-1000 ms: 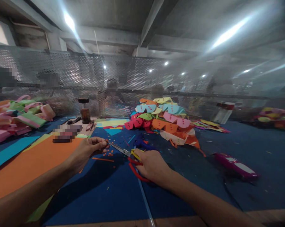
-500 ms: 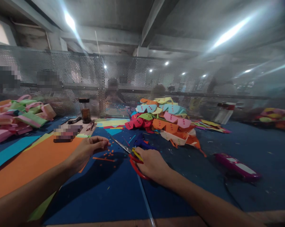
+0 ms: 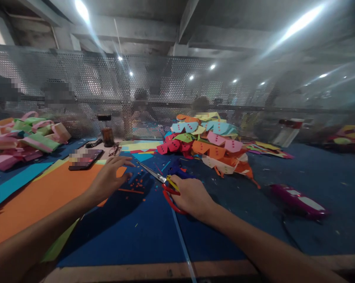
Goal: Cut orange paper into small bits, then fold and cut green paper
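Observation:
My right hand (image 3: 193, 196) grips a pair of scissors (image 3: 153, 171) by red and yellow handles, the blades pointing up and left over the blue table cover. My left hand (image 3: 111, 177) hovers with its fingers apart and holds nothing. Under its wrist lie large orange sheets (image 3: 56, 192). Small orange paper scraps (image 3: 136, 182) and a thin orange strip (image 3: 131, 191) are scattered between the hands. Just beyond the scissors lies a dark blue tool (image 3: 180, 169), perhaps a glue gun, partly hidden. A clear stick (image 3: 184, 245) runs from below the scissors to the table's front edge.
A heap of coloured paper masks (image 3: 214, 147) stands at the back. Folded paper pieces (image 3: 26, 139) are piled at the left. A phone (image 3: 85, 160), a dark jar (image 3: 107, 133) and a purple device with a cord (image 3: 299, 202) also lie about. A perforated metal screen (image 3: 112, 84) rises behind.
My left hand's fingers have gone from a pinch to spread apart. My right hand keeps its hold on the scissors. The view has tilted slightly downward.

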`<state>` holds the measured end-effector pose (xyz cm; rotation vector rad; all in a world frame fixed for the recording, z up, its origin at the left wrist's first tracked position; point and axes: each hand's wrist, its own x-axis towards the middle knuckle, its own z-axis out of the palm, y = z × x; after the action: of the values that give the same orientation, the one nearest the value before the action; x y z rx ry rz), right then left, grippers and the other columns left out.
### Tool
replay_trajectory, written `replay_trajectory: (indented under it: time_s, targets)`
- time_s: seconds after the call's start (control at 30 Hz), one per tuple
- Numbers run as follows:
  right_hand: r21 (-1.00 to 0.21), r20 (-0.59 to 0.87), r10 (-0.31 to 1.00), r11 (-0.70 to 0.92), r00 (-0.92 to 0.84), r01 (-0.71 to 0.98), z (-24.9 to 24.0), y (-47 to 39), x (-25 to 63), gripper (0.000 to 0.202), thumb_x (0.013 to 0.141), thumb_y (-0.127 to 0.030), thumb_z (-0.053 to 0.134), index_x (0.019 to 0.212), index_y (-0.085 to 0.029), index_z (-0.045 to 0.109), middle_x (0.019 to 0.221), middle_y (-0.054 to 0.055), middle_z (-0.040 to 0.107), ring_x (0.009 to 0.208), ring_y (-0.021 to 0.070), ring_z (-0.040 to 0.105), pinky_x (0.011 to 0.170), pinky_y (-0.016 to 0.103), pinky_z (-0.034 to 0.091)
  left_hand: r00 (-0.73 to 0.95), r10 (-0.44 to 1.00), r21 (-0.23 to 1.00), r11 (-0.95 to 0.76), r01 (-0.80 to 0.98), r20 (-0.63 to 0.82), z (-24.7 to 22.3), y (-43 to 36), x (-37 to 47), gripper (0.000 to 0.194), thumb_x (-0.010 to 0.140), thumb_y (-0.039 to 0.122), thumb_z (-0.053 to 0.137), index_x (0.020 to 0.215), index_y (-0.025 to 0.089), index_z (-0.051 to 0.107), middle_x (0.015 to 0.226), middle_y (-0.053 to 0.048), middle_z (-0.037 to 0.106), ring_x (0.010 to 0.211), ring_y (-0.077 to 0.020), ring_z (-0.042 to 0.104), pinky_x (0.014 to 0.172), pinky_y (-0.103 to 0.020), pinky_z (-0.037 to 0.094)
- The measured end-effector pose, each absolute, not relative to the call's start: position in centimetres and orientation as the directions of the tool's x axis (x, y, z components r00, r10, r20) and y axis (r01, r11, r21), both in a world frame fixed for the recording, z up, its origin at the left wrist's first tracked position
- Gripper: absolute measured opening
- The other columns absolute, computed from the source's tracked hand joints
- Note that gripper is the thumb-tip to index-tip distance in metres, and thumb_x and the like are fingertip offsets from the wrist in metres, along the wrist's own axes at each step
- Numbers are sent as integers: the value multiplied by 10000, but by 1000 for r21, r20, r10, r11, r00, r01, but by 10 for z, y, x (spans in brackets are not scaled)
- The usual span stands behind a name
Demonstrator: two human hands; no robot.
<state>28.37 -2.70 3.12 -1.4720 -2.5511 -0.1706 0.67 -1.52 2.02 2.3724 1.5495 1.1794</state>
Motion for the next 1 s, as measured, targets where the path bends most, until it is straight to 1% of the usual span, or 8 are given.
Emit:
replay_trajectory:
  time_s: [0.13,0.3,0.4,0.57,0.77,0.83,0.93,1.0]
  targets:
    - [12,236,838,503,-492,864,31,-26,284,213,889,-368,505,995,-214,606,775,44,713,708,198,667,561,266,286,280,828,394,-493,776,485,15,-10,0,116,819,266,602,904,231,674,1075,-57,695,1116,-264,555,996,-413,392]
    - [13,259,825,516,-501,856,28,-24,286,196,900,-366,495,974,-215,597,758,38,713,693,191,661,564,262,283,312,889,399,-434,808,335,20,-12,-2,88,766,272,624,771,230,700,903,-49,713,1011,-277,587,906,-388,425]
    - [13,258,823,520,-505,854,28,-24,286,197,897,-363,497,976,-211,594,769,38,715,702,183,658,572,261,291,325,917,395,-394,830,233,25,-16,1,90,728,270,642,739,230,722,887,-55,721,979,-279,603,886,-384,427]
    - [8,241,822,530,-516,848,31,-25,285,181,878,-335,513,969,-202,595,786,42,716,704,179,656,566,269,283,322,944,448,-321,834,78,27,-18,3,115,696,256,622,714,232,733,832,-49,734,818,-243,658,758,-329,460]
    - [12,257,807,547,-531,837,28,-24,286,190,880,-336,492,954,-198,599,774,43,712,688,176,647,555,272,264,316,946,480,-309,821,68,21,-14,-2,141,686,223,564,654,238,699,780,-24,736,803,-230,670,743,-310,474]
    - [17,256,806,549,-534,836,27,-24,286,186,876,-336,500,957,-198,596,777,41,713,681,176,644,556,270,264,307,949,480,-303,823,73,19,-13,-4,152,683,212,556,687,245,705,785,-18,737,793,-226,670,738,-308,476]
    - [23,257,804,549,-536,835,26,-24,285,183,872,-346,518,957,-204,596,773,37,714,688,179,651,559,270,269,308,948,425,-314,849,85,17,-12,-6,185,702,216,559,789,251,718,832,-22,748,806,-228,670,738,-305,470]
    - [22,260,802,551,-537,834,25,-24,285,186,870,-359,528,952,-209,601,768,33,713,701,184,658,560,272,273,328,940,363,-339,868,92,18,-13,-5,181,709,207,555,782,245,716,832,-30,748,806,-229,667,748,-303,460]
